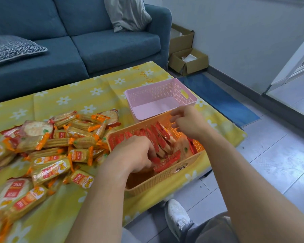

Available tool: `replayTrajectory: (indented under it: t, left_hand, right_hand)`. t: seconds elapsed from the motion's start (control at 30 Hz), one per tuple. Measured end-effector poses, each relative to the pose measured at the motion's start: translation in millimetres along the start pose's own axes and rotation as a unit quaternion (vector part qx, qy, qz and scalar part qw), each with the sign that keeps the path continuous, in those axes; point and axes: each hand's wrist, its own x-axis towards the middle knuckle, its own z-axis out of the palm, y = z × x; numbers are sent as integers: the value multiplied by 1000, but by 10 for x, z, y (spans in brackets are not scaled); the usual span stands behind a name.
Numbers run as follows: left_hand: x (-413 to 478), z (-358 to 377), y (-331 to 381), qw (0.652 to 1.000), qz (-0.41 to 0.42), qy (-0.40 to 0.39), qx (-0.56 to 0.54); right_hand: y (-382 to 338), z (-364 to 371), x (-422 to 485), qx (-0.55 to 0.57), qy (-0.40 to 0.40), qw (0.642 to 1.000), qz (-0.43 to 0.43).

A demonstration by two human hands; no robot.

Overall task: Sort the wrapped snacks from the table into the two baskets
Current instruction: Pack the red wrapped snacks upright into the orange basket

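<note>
An orange basket [165, 178] sits at the table's right edge and holds a row of red-wrapped snacks [161, 137] standing on edge. My left hand [135, 155] is inside it, fingers curled around red-wrapped snacks at the near end of the row. My right hand [188, 122] hovers over the basket's far end with fingers spread, holding nothing. Behind it stands a pink basket [188, 99] with nothing in it. A heap of orange-wrapped and red-wrapped snacks [60, 146] covers the left of the table.
The table wears a yellow cloth with white daisies [95, 92]. A blue sofa [95, 46] with cushions runs behind it. Cardboard boxes [188, 62] stand on the floor at the right. My white shoe [177, 216] is below the table edge.
</note>
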Motion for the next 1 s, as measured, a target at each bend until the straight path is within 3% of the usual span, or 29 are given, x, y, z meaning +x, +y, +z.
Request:
replayTrajectory:
  t: [0.13, 0.27, 0.37, 0.53, 0.63, 0.77, 1.0]
  left_hand:
    - [-58, -147, -85, 987, 28, 96, -125]
    - [-52, -222, -161, 913, 39, 224, -340]
    - [2, -187, -120, 873, 54, 244, -420]
    - [260, -59, 1, 811, 11, 328, -484]
    - [420, 32, 80, 860, 5, 352, -370]
    - [536, 194, 154, 926, 17, 263, -270]
    - [420, 175, 208, 967, 16, 219, -130]
  right_hand:
    - [-10, -102, -94, 25, 1, 999, -43]
    - [-191, -193, -233, 144, -115, 980, -70]
    - [-265, -178, -285, 74, -180, 975, -107]
    - [-216, -267, -215, -15, -48, 990, -130]
    - [-86, -289, -130, -34, 34, 997, -57]
    - [22, -187, -54, -109, 73, 991, -11]
    - [63, 125, 19, -298, 73, 952, -21]
